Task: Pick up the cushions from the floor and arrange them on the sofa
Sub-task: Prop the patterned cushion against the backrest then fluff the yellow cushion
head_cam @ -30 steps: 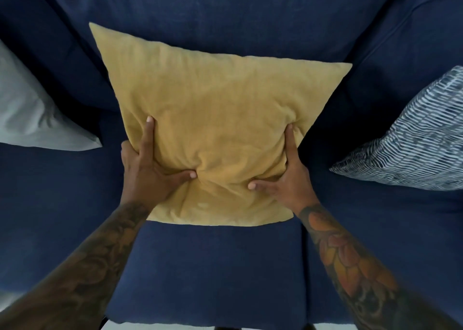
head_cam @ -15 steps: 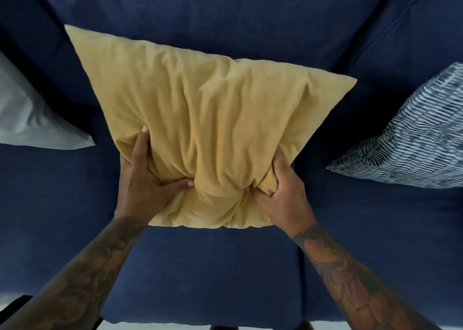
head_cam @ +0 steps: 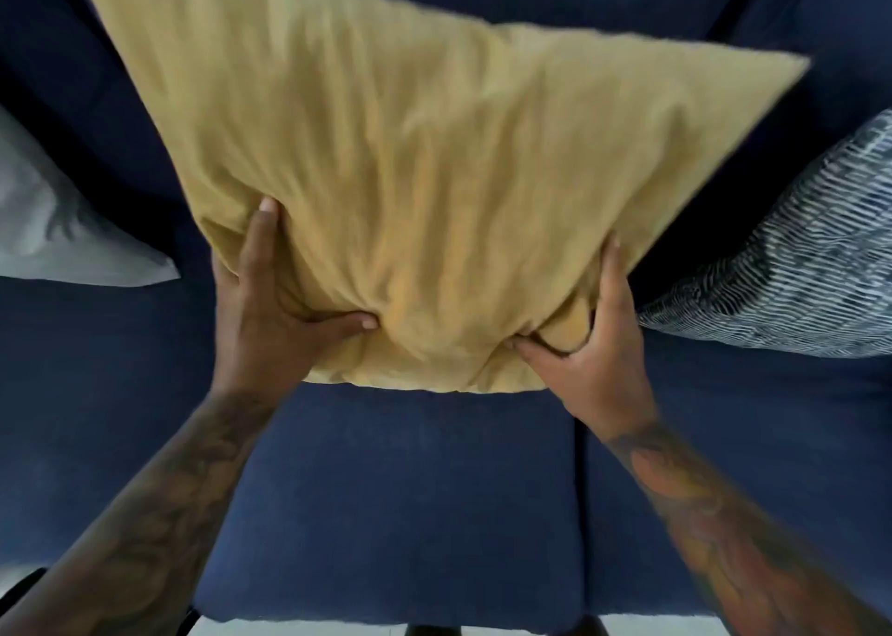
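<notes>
While your left hand (head_cam: 270, 331) and right hand (head_cam: 596, 362) each keep a clenched grip on the lower corners of the yellow cushion (head_cam: 425, 191), it hangs lifted over the middle seat of the navy sofa (head_cam: 405, 505), between the grey cushion (head_cam: 62, 235) on the left and the striped cushion (head_cam: 791, 273) on the right. Because you pinch only bunched fabric, the filling could sag and the cushion land crooked, or its far right corner could knock the striped one.

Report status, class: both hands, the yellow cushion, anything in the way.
Left hand and right hand both gripping yellow cushion at its lower corners. Cushion over navy sofa. Grey cushion left, striped cushion right; middle seat open.
</notes>
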